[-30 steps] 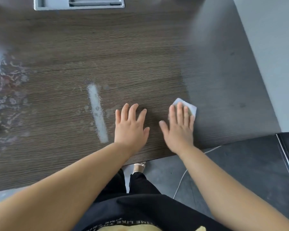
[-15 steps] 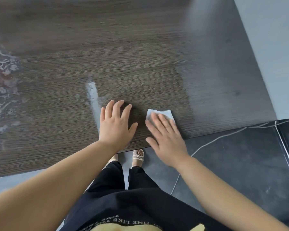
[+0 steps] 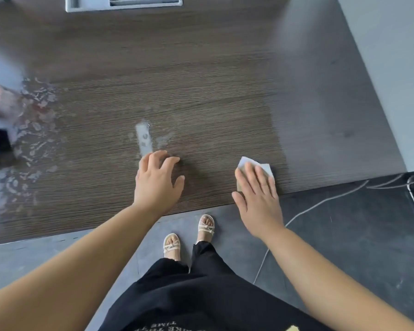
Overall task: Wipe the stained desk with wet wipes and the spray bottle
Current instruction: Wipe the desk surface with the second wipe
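Right hand (image 3: 257, 199) flat, fingers extended, pressing folded white wet wipe (image 3: 264, 166) onto dark wood-grain desk (image 3: 201, 91); left hand (image 3: 156, 181) braced beside, loosely spread, empty.

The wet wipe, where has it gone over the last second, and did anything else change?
The right hand slid the wet wipe left towards the left hand, then back right along the desk's near edge. The left hand's fingers curled. The white streak remains unwiped.
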Demonstrator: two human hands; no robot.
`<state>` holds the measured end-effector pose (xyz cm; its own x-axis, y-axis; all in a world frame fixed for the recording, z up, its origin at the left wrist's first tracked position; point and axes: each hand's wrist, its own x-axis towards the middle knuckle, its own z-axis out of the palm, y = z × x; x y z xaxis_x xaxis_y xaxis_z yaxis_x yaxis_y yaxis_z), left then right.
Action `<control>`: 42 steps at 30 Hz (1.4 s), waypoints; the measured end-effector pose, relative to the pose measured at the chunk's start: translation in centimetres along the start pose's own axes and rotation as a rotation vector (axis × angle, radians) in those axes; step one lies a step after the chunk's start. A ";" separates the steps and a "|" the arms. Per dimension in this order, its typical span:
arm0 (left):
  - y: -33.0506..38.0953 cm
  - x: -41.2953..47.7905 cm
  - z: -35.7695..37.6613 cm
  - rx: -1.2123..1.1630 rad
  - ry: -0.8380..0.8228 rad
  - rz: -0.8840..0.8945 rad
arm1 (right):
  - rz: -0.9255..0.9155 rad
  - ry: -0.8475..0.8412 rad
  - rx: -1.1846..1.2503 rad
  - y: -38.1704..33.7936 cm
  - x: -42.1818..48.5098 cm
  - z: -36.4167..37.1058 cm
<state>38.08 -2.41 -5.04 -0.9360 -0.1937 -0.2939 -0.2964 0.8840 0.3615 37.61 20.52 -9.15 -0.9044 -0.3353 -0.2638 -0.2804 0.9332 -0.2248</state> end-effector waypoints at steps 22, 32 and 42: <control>-14.5 -5.3 -6.6 0.193 -0.198 -0.108 | -0.282 -0.219 -0.122 -14.2 3.7 1.5; -14.5 -5.8 -6.2 0.207 -0.285 -0.078 | -0.455 -0.273 -0.126 -16.3 4.5 1.5; -14.8 -5.3 -7.5 0.168 -0.338 -0.075 | -0.543 -0.316 -0.203 -20.1 5.2 0.6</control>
<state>45.97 -17.63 -2.23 -0.7890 -0.1339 -0.5996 -0.3002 0.9356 0.1860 38.71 -0.12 -6.57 -0.4876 -0.7583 -0.4326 -0.7533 0.6159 -0.2306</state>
